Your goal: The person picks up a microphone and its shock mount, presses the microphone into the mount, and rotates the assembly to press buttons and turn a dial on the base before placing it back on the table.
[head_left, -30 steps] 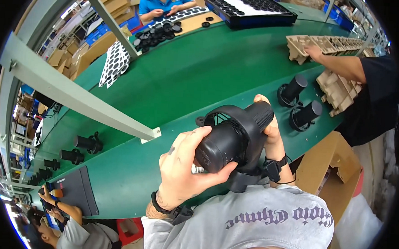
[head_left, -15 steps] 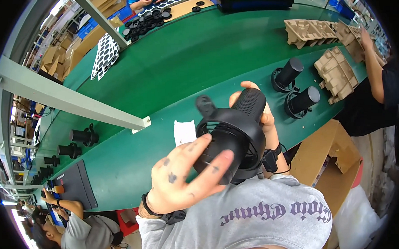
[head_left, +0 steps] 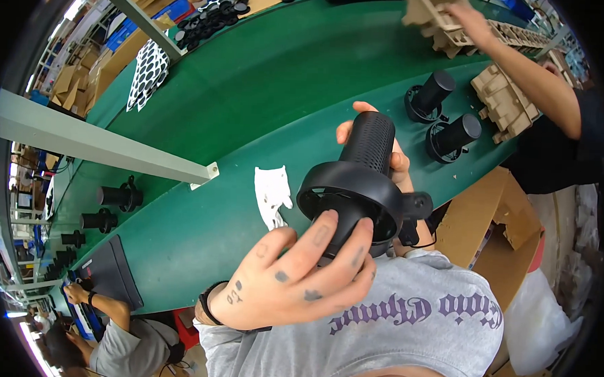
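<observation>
Left hand [head_left: 298, 283] spread open, fingertips resting on rim of black fan-like device [head_left: 357, 191], not clasped; right hand [head_left: 391, 159] wrapped round the device's perforated cylinder from behind, thumb at top; device held above near edge of green conveyor table [head_left: 252, 99], ring end toward camera; white paper scrap [head_left: 272, 192] on table just left of device; two matching black units [head_left: 447, 110] standing farther right; cardboard trays [head_left: 504, 103] beyond them under a co-worker's arm [head_left: 530, 67]; more black units [head_left: 112, 204] far left.
</observation>
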The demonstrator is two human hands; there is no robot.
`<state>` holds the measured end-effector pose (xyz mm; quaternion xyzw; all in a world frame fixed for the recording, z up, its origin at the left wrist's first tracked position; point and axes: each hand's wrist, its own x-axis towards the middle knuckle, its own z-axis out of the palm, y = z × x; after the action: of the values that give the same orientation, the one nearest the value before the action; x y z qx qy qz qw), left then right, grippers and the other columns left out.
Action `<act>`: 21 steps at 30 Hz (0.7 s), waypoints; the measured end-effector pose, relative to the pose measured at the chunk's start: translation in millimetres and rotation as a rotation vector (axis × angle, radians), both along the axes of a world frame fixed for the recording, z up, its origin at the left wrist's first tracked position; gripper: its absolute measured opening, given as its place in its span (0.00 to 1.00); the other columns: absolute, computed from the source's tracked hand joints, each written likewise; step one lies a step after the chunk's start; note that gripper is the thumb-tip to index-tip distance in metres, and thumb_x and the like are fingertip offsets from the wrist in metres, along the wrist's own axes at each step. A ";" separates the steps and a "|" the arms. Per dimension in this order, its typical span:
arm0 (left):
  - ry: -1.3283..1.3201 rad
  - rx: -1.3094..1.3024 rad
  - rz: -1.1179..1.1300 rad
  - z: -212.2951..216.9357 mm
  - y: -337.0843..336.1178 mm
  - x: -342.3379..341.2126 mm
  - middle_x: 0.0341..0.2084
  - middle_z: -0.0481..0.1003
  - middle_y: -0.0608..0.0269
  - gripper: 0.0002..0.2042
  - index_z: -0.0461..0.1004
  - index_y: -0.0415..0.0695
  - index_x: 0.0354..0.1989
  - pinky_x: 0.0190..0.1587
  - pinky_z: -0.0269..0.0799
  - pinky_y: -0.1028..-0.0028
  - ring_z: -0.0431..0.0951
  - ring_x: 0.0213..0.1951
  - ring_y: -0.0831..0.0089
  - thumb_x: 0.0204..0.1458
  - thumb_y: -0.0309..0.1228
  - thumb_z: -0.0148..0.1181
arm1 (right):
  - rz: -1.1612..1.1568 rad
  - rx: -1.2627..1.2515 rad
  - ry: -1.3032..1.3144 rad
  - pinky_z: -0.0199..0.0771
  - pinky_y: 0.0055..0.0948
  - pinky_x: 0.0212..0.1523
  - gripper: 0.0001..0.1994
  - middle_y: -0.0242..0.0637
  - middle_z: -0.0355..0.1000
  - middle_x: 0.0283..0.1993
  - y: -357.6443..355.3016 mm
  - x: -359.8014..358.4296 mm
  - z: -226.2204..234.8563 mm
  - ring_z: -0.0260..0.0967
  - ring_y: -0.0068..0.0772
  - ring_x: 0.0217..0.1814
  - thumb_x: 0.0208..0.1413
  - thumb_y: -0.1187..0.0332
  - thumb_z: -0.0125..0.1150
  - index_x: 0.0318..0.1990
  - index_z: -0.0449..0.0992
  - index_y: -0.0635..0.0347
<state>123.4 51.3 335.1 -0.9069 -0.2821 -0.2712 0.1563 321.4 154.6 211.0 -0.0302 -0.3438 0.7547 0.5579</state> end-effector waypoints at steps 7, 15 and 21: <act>0.196 0.048 -0.214 6.5 5.5 -2.9 0.49 0.69 0.70 0.10 0.75 0.51 0.35 0.32 0.56 0.76 0.67 0.50 0.72 0.42 0.34 0.53 | 0.025 0.001 -0.036 0.78 0.31 0.44 0.52 0.56 0.66 0.51 -1.6 3.3 -1.0 0.74 0.39 0.45 0.36 0.53 0.75 0.65 0.50 0.64; 0.579 0.313 -0.398 25.9 15.5 0.9 0.48 0.69 0.74 0.10 0.73 0.50 0.31 0.32 0.60 0.74 0.65 0.53 0.76 0.37 0.27 0.54 | 0.050 -0.006 -0.025 0.78 0.32 0.45 0.52 0.56 0.66 0.51 -3.8 5.1 -5.2 0.73 0.39 0.46 0.34 0.54 0.77 0.65 0.51 0.64; 0.696 0.254 -0.535 34.7 17.1 8.3 0.45 0.70 0.69 0.11 0.72 0.47 0.25 0.33 0.58 0.74 0.63 0.53 0.71 0.27 0.29 0.58 | 0.233 0.084 0.224 0.79 0.32 0.45 0.50 0.59 0.62 0.52 4.8 -2.4 -26.6 0.72 0.41 0.48 0.32 0.62 0.79 0.65 0.53 0.62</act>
<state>131.7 68.4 369.8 -0.9587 0.0666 -0.0136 0.2761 319.0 159.4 184.4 0.1176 -0.3117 0.7979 0.5024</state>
